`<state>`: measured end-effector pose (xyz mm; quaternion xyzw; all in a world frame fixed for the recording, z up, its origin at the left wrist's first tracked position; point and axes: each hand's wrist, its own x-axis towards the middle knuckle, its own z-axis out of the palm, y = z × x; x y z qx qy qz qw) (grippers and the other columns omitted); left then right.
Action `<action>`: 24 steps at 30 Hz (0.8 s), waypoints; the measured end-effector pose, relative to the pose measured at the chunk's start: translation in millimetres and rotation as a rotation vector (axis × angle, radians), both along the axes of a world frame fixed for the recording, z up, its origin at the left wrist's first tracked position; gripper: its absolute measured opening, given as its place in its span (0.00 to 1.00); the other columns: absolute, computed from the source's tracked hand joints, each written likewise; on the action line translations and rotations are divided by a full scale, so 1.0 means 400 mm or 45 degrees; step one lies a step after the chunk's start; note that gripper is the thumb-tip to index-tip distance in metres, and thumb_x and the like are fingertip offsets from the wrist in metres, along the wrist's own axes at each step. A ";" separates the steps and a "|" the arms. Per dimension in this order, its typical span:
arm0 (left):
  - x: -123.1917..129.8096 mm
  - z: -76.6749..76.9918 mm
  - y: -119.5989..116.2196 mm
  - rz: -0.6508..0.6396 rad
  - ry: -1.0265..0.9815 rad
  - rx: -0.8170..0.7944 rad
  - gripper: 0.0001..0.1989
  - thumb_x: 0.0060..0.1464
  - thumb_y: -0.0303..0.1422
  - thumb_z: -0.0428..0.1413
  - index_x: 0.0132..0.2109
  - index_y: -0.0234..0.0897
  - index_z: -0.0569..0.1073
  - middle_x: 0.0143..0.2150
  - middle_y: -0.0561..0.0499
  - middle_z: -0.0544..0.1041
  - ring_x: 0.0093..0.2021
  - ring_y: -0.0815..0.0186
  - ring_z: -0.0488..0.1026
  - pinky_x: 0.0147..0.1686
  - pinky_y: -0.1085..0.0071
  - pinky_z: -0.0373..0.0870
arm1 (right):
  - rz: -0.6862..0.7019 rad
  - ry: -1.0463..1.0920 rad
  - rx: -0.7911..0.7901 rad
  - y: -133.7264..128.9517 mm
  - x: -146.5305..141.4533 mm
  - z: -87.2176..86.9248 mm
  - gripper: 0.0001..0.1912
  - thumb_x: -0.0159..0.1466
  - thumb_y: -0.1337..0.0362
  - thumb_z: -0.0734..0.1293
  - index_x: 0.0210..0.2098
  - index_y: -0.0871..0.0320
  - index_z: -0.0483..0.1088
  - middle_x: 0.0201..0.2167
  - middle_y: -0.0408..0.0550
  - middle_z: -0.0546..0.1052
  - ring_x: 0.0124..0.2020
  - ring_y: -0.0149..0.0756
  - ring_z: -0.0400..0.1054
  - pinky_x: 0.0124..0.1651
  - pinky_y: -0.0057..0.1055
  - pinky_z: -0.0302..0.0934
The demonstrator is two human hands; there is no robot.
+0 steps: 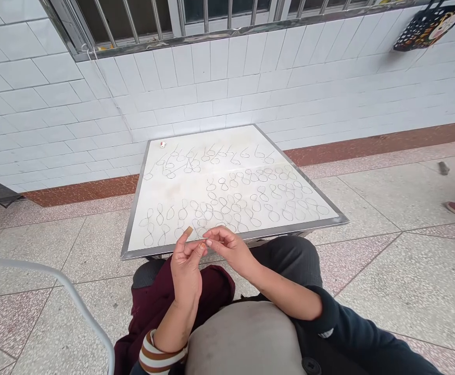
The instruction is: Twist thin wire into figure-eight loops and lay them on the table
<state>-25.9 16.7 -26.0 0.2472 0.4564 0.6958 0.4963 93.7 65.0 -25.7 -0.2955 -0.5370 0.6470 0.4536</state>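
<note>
Wall (212, 96), faced with white tile, is running behind the far edge of the table (176, 190). The table is presenting its near edge to the seated person (247, 338), apparently to shorten the reach. The left hand (186, 268) and the right hand (237, 255) are meeting over the near edge, thumbs and fingertips pinching close together; the view is not revealing whether they are gripping a wire, any part between them being too fine to show. This joined pose is probably giving each hand a steady counter-support. Figure-eight wires (272, 210) are lying flat in loose rows from the near edge toward the right edge, mostly spaced, presumably to prevent tangling. Single-loop wires (257, 152) with straight tails are lying nearer the far edge, apparently forming a separate group. A small white-and-red object (163, 144) is resting beside the far left corner, seemingly out of the wires' way. A tan strip (189, 230) is covering one left fingertip, perhaps for protection.
</note>
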 end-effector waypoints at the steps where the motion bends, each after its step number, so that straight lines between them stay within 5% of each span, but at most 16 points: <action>1: 0.000 0.000 0.001 -0.011 -0.008 -0.004 0.30 0.48 0.31 0.66 0.58 0.39 0.70 0.30 0.56 0.78 0.32 0.71 0.73 0.43 0.70 0.67 | 0.016 0.000 0.014 0.000 0.000 0.000 0.09 0.61 0.56 0.70 0.39 0.53 0.73 0.33 0.43 0.72 0.34 0.33 0.69 0.44 0.36 0.63; 10: -0.014 0.010 0.000 -0.179 0.030 -0.029 0.28 0.46 0.34 0.67 0.55 0.39 0.72 0.37 0.50 0.79 0.40 0.64 0.76 0.42 0.67 0.69 | -0.019 -0.137 0.031 0.017 0.011 -0.006 0.10 0.64 0.54 0.67 0.35 0.55 0.73 0.32 0.43 0.70 0.32 0.31 0.66 0.40 0.33 0.61; 14: -0.038 0.017 -0.002 -0.077 0.201 -0.041 0.22 0.51 0.39 0.64 0.53 0.41 0.74 0.42 0.47 0.79 0.45 0.63 0.74 0.40 0.70 0.69 | -0.023 -0.176 -0.108 0.026 0.021 0.001 0.15 0.61 0.50 0.68 0.35 0.55 0.71 0.26 0.40 0.69 0.26 0.29 0.60 0.30 0.29 0.56; 17: -0.055 0.012 0.001 0.011 0.285 -0.049 0.20 0.49 0.37 0.65 0.50 0.39 0.77 0.36 0.49 0.79 0.39 0.67 0.73 0.37 0.74 0.67 | 0.011 -0.190 -0.133 0.030 0.024 0.009 0.17 0.59 0.47 0.68 0.34 0.55 0.70 0.28 0.41 0.70 0.25 0.29 0.60 0.27 0.28 0.54; 24: -0.057 0.001 0.002 -0.085 0.268 -0.074 0.22 0.46 0.34 0.67 0.50 0.39 0.77 0.31 0.53 0.76 0.33 0.70 0.69 0.30 0.77 0.65 | 0.035 -0.209 -0.101 0.030 0.030 0.007 0.15 0.61 0.50 0.67 0.36 0.55 0.71 0.30 0.42 0.72 0.27 0.28 0.62 0.30 0.29 0.56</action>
